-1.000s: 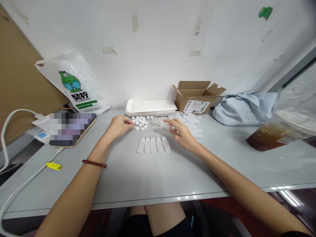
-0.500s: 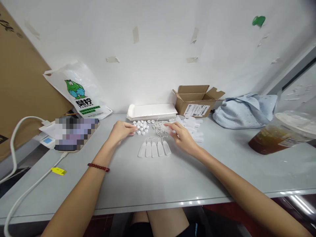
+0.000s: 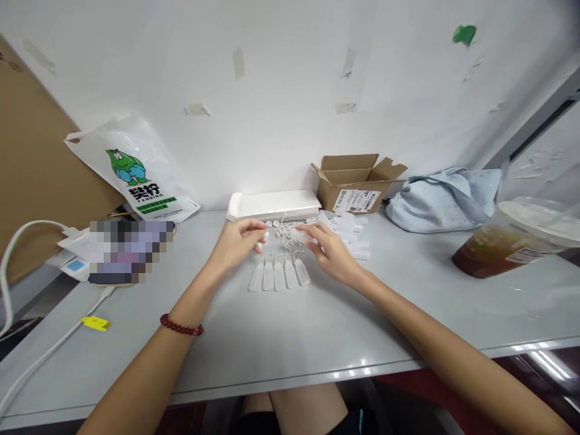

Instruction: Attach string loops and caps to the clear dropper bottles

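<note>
My left hand point(image 3: 238, 243) is closed at the small white caps, thumb and fingers pinching a white cap point(image 3: 259, 247). Most of the cap pile is hidden behind this hand; two caps point(image 3: 272, 224) show beyond the fingertips. In my right hand point(image 3: 330, 252) a small translucent bottle point(image 3: 299, 235) is pinched between thumb and fingers, partly hidden by them. Between the hands lies a tangle of white cords point(image 3: 286, 239). Several frosted flat bottles with cords point(image 3: 280, 276) lie side by side in a row nearer to me.
Behind the hands lies a stack of white envelopes point(image 3: 274, 202). An open cardboard box point(image 3: 351, 184), loose translucent bottles point(image 3: 357, 232), a light blue cloth bag point(image 3: 444, 202) and a drink cup point(image 3: 493, 244) are on the right. A phone point(image 3: 131, 251) and plastic bag point(image 3: 136, 172) are left.
My left hand has moved right, over the cap pile, covering most of it. My right hand stays near the cords with the translucent bottle. The view has shifted slightly.
</note>
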Motion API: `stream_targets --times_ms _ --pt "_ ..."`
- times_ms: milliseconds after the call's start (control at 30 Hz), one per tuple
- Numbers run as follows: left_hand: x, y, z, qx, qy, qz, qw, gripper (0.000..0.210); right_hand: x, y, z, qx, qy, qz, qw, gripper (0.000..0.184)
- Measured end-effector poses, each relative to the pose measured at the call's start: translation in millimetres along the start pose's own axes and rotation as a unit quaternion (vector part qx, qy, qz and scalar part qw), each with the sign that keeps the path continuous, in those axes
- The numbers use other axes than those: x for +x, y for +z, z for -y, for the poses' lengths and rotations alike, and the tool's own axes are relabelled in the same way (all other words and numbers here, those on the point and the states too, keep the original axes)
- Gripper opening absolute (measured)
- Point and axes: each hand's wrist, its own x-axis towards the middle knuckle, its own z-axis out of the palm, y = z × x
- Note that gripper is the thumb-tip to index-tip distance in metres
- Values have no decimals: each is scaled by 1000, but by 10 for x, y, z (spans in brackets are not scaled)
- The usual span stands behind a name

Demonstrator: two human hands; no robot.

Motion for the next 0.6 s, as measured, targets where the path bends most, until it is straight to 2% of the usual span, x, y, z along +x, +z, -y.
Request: stream_targets --times_ms 67,100,233,433,500,567,600 --pt "-79 145 -70 -3 -14 61 998 25 -5 -3 12 -1 -9 -3 1000 40" --pt "-113 211 -93 -7 -21 70 997 27 -10 -3 25 -2 -15 -3 1000 40" --pt "-199 389 -119 -38 -17 62 997 26 -38 2 109 -8 -35 -1 999 38" --pt "-223 471 -75 -70 3 84 994 23 -54 -9 187 4 -10 -17 1000 27" --pt "-221 482 -42 -27 49 58 997 22 -49 -18 191 10 -4 -21 1000 24" --pt "-221 491 -3 62 157 -13 986 17 -40 -32 193 12 8 -29 999 23" --pt "-223 496 15 108 222 -53 968 15 -35 -39 194 15 17 -36 999 22"
